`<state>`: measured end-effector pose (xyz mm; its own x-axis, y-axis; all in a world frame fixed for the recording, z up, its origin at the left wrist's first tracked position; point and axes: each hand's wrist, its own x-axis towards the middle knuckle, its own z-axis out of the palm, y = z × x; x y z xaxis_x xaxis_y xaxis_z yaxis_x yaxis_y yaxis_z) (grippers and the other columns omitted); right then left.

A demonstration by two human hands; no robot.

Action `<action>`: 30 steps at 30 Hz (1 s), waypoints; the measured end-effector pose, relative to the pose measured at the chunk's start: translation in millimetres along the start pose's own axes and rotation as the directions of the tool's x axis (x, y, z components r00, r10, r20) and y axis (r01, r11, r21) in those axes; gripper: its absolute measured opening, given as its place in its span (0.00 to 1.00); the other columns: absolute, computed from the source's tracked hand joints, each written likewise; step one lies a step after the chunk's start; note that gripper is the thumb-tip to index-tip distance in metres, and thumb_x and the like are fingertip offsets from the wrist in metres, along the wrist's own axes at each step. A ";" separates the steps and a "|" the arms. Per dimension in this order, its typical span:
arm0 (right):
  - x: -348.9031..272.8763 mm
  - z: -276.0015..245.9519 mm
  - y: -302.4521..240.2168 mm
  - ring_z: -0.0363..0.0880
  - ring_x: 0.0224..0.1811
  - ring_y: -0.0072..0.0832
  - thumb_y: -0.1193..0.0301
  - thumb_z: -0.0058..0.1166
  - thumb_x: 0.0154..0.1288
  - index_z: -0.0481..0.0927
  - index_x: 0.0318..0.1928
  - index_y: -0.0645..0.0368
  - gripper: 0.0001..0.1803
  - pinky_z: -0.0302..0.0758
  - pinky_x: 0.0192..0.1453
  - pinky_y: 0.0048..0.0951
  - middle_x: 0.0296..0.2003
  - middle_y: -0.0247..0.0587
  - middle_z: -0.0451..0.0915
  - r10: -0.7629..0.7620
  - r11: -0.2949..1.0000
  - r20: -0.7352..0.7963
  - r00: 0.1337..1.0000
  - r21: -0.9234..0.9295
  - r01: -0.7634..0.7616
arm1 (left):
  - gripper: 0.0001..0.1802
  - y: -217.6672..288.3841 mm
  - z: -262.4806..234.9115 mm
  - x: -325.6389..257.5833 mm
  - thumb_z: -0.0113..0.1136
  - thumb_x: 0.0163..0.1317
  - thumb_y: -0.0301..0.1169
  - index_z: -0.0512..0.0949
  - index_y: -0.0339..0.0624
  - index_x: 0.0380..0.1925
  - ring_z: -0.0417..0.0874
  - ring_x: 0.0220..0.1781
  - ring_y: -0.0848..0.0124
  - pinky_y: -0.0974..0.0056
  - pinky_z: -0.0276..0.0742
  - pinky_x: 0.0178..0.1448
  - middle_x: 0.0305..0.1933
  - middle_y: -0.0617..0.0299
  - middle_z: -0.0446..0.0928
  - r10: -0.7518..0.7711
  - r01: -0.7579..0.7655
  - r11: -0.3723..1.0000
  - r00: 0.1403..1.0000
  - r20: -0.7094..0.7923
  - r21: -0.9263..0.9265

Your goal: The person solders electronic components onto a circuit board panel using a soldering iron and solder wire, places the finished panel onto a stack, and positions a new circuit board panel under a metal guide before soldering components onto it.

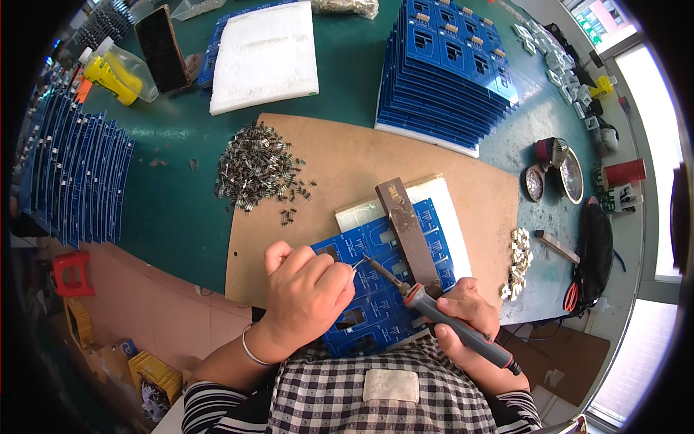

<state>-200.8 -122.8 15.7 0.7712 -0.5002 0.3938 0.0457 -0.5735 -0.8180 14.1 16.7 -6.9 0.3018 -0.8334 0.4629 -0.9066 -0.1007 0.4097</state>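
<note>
My right hand (470,312) is wrapped round the grey handle of a soldering iron (455,323), whose tip points left over a blue circuit board panel (379,304). Close to that tip, my left hand (307,289) is closed in a pinch on a thin silvery strand that looks like solder wire (357,265). Whether iron and wire touch is too small to tell. The panel has several cut-outs and lies tilted near my lap, partly on a white foam pad (453,228). Across it rests a brown bar (408,235).
A heap of small black components with metal legs (256,166) sits on the brown board (347,155). Stacked blue panels (441,79) stand behind; more (76,173) stand at left. White connectors (517,264), a metal dish (570,176) and scissors (571,296) lie right. A phone (161,49) stands far left.
</note>
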 end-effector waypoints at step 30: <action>-8.4 -13.0 7.3 0.80 0.33 0.34 0.70 0.65 0.59 0.77 0.49 0.62 0.19 0.70 0.42 0.37 0.30 0.41 0.81 -0.004 0.987 -0.073 0.997 0.161 0.015 | 0.12 -0.7 -22.4 3.8 0.69 0.52 0.21 0.76 0.44 0.34 0.72 0.27 0.62 0.58 0.69 0.34 0.24 0.62 0.69 -0.121 0.128 0.972 0.992 0.048 -0.197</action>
<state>-215.2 -131.2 11.9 0.7224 -0.5444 0.4263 0.1588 -0.4694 -0.8686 22.5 25.8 12.2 0.3946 -0.8402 0.3720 -0.7848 -0.0975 0.6121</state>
